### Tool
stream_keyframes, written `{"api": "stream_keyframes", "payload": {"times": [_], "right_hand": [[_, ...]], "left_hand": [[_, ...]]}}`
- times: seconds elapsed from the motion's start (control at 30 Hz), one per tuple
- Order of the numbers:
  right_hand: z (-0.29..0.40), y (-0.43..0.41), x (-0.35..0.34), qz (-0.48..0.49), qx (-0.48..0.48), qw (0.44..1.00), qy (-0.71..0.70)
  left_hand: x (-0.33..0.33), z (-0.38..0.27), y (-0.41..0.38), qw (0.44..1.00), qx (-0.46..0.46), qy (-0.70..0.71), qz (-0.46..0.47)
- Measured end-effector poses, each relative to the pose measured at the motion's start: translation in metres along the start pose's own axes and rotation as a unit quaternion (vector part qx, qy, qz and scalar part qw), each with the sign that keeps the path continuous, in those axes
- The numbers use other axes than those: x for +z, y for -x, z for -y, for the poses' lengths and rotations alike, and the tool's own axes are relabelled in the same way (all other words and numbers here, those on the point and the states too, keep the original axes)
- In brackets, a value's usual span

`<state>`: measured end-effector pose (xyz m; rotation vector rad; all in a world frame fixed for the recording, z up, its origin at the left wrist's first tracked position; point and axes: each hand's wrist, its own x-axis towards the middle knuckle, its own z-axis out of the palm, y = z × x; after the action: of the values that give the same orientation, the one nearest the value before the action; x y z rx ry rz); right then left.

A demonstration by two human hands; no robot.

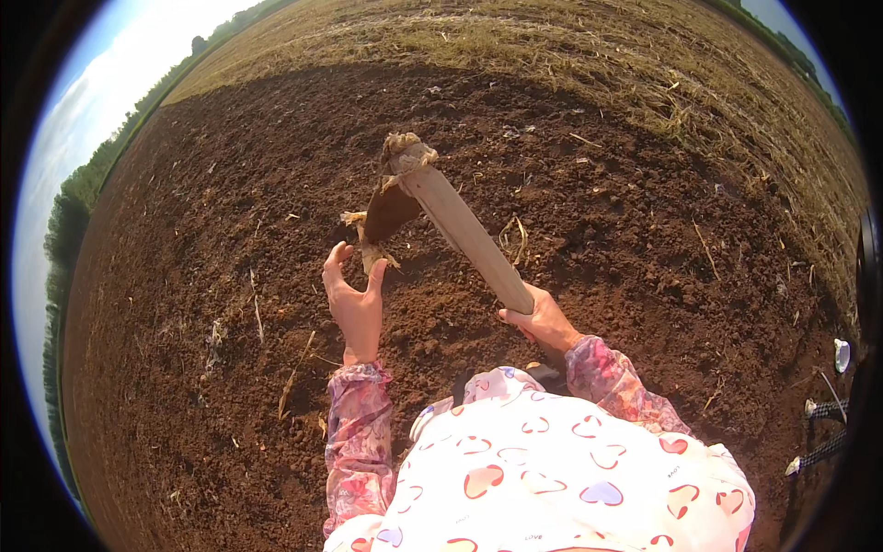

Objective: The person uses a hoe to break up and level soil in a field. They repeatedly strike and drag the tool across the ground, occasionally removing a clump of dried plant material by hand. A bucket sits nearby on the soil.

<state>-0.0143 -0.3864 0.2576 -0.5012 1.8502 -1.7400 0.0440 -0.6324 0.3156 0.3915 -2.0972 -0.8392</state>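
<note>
A hoe with a pale wooden handle (pixel 472 238) is held up off the soil, its head end at the upper left. My right hand (pixel 541 321) is closed around the handle near my body. Rag-like wrapping (pixel 409 155) is bunched where the handle meets the head. The dark metal hoe blade (pixel 388 214) hangs down from there, with dry plant husk (pixel 371 257) on its lower edge. My left hand (pixel 355 297) is just below the blade, palm up, thumb and fingers spread beside the husk. Whether the thumb touches it, I cannot tell.
Loose brown soil (pixel 276 207) surrounds me, with dry stalks (pixel 295 376) scattered on it. Straw-covered ground (pixel 586 41) lies beyond. At the right edge are a small white object (pixel 841 355) and a person's lower legs in dark patterned cloth (pixel 824 448). Trees line the far left.
</note>
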Motion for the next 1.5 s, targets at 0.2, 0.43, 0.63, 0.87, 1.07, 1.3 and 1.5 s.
{"api": "stream_keyframes", "payload": {"times": [0.2,0.43,0.63,0.87,1.07,1.3,1.5], "right_hand": [[-0.012,0.056,-0.013,-0.088,-0.010,0.992,0.088],[-0.056,0.095,-0.008,-0.156,-0.058,0.984,0.068],[-0.027,0.123,0.015,-0.188,0.029,0.969,0.157],[-0.004,0.173,0.037,-0.223,-0.004,0.969,0.105],[-0.050,0.218,0.017,-0.207,0.029,0.959,0.193],[-0.113,0.240,-0.040,-0.167,0.028,0.981,0.096],[-0.095,0.261,-0.072,-0.155,-0.018,0.966,0.207]], "left_hand": [[0.052,-0.021,-0.034,0.967,0.115,-0.106,0.202],[0.060,-0.054,-0.021,0.950,0.192,-0.024,0.245],[0.052,-0.059,0.007,0.918,0.156,0.110,0.348],[0.014,-0.088,0.022,0.854,0.236,0.278,0.372],[0.041,-0.063,0.088,0.875,0.206,0.234,0.370],[0.084,-0.049,0.156,0.836,-0.122,0.294,0.447],[0.107,-0.106,0.154,0.851,-0.148,0.250,0.438]]}}
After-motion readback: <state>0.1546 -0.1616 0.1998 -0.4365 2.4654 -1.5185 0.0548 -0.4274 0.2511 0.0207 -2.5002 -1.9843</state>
